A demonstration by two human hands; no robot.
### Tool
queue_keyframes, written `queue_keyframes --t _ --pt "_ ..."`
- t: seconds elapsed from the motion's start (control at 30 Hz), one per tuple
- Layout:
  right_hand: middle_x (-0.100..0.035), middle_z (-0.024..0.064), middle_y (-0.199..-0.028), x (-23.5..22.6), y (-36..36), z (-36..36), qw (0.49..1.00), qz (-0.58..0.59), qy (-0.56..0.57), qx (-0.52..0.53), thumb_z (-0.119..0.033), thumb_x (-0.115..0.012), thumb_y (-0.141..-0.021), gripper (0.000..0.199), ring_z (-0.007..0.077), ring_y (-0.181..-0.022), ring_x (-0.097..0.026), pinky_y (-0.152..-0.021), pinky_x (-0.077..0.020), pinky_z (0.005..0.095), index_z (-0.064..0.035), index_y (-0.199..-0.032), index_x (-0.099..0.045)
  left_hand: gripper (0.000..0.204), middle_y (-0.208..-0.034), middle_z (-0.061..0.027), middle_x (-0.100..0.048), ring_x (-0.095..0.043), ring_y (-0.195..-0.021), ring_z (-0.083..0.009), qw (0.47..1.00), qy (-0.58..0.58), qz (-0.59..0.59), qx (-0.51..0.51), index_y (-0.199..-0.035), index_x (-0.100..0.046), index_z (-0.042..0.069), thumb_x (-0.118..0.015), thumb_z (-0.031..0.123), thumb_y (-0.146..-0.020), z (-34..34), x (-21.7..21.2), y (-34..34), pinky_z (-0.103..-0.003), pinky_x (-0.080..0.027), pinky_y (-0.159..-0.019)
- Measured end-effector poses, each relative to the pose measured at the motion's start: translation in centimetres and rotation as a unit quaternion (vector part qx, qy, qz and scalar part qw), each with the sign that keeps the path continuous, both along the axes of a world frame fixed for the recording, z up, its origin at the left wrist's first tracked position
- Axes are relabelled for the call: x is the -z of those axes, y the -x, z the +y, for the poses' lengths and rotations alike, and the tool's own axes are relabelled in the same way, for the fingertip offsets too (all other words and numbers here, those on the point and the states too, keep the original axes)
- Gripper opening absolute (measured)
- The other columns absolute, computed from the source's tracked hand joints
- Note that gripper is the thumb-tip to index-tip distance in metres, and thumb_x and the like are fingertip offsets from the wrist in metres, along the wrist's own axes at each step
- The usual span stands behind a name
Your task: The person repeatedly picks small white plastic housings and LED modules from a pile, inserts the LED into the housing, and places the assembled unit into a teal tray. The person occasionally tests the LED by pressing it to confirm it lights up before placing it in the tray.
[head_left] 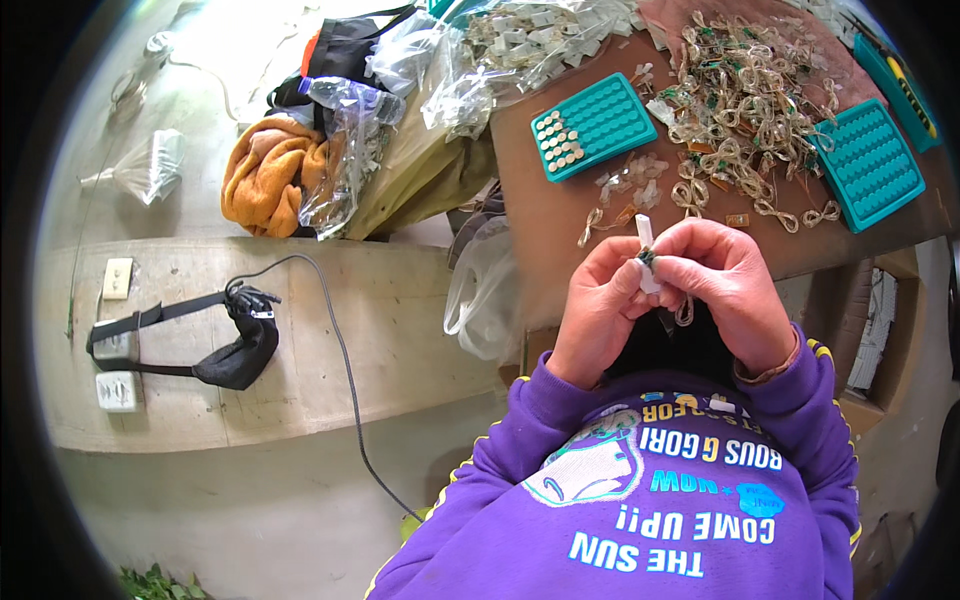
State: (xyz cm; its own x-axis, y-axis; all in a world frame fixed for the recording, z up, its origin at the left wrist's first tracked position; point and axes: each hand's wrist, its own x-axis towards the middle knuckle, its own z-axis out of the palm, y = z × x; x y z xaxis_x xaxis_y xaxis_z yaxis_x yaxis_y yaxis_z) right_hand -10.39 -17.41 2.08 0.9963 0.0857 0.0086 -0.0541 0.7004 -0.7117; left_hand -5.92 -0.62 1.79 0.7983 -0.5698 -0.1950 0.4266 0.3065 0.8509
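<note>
At the near edge of the brown table, both my hands pinch one small white plastic piece (644, 230) with a dark green part at its middle. My left hand (604, 305) grips it from the left, fingers closed. From the right, my right hand (728, 285) presses thumb and fingertips against the same piece. A coiled thin cable (685, 312) hangs beneath the right fingers; where it joins the piece is hidden. Just beyond my hands lie small clear plastic pieces (636, 178) and loose cable bundles (690, 190).
A teal tray (622, 112) holds several small white round parts on its left side. Beside a large heap of cables (750, 100) sits another teal tray (870, 170). Left are white plastic parts (530, 40), an orange cloth (262, 185), a plastic bag (485, 290) and a black strap (240, 350).
</note>
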Motion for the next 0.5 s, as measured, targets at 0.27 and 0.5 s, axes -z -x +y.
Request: queue_keyframes --t 0.27,0.5 --pt "-0.066 0.0027 -0.081 0.1 -1.2 -0.8 0.999 0.041 0.018 -0.002 -0.009 -0.065 -0.092 0.013 0.0056 -0.070 -0.058 -0.062 -0.0471 0.0193 0.0021 -0.097 -0.064 0.033 -0.099 -0.0026 -0.065 -0.060 -0.082 -0.0080 0.989 -0.125 -0.074 -0.001 -0.124 -0.059 -0.001 -0.062 0.016 -0.095 -0.3 -0.5 -1.0 -0.021 -0.048 -0.069" --pt "-0.064 -0.0005 -0.079 0.1 -1.4 -0.4 0.997 0.071 0.016 0.019 -0.010 -0.068 -0.090 0.011 0.0041 -0.064 -0.055 -0.058 -0.0435 0.0182 -0.0006 -0.095 -0.066 0.025 -0.107 -0.0055 -0.067 -0.061 -0.097 -0.0110 0.995 0.006 -0.037 -0.092 -0.116 -0.059 0.003 -0.064 0.013 -0.094 -0.5 -0.1 -0.7 -0.027 -0.048 -0.085"
